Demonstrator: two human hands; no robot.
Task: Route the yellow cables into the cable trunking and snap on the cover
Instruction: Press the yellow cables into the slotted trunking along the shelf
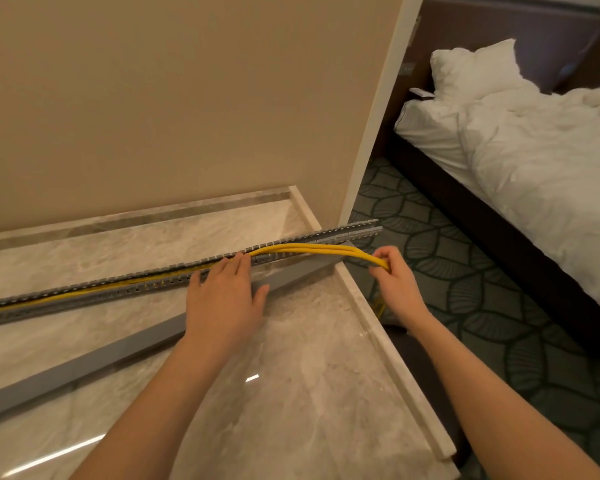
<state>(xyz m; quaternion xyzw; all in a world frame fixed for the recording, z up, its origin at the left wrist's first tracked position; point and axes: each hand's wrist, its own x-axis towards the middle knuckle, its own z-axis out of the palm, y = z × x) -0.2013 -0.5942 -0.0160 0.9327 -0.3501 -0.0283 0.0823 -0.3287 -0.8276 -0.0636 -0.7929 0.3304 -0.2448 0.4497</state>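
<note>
A long grey slotted cable trunking point(94, 289) lies across the marble counter point(309, 393), its right end overhanging the counter edge. Yellow cables point(309, 250) lie inside its left stretch, then arch up out of the channel towards the right. My left hand point(226, 296) rests flat with fingers spread, its fingertips pressing on the trunking where the cables leave it. My right hand point(395, 282) pinches the yellow cables beyond the counter's right edge. The grey cover point(84, 365) lies loose on the counter in front of the trunking, partly under my left hand.
A beige wall point(170, 98) rises right behind the trunking. The counter ends at a raised rim on the right, with patterned green carpet point(465, 289) below. A bed with white bedding point(534, 150) stands at the far right.
</note>
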